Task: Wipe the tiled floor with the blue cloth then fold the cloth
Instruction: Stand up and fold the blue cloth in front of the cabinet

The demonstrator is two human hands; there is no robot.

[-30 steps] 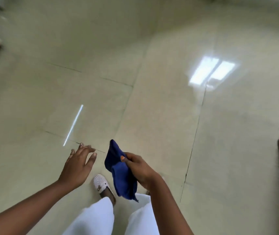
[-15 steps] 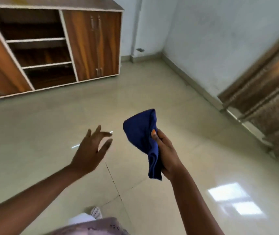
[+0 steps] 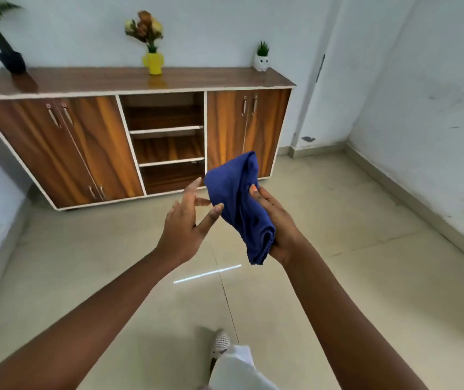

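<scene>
The blue cloth (image 3: pixel 238 204) is up in the air in front of you, bunched and loosely rolled, not lying on the tiled floor (image 3: pixel 338 249). Your right hand (image 3: pixel 277 220) has it: the thumb presses on the front of the cloth and the other fingers wrap round behind it, so the fingers are closed on the cloth. One end sticks up above your hand and the other end hangs down under it. Your left hand (image 3: pixel 187 223) is just beside the cloth with its fingers spread wide, and the tips reach the cloth's left edge; you hold nothing in that hand. Below your arms you can see one white shoe (image 3: pixel 221 341) and a white trouser leg (image 3: pixel 236 370) on the floor. Behind the cloth stands a wooden cabinet (image 3: pixel 90 147) against the wall. On top of it sit a yellow vase (image 3: pixel 154 62) with flowers, a small white pot (image 3: pixel 261 63) with a green plant, and a dark pot (image 3: pixel 12 61) with a plant.
</scene>
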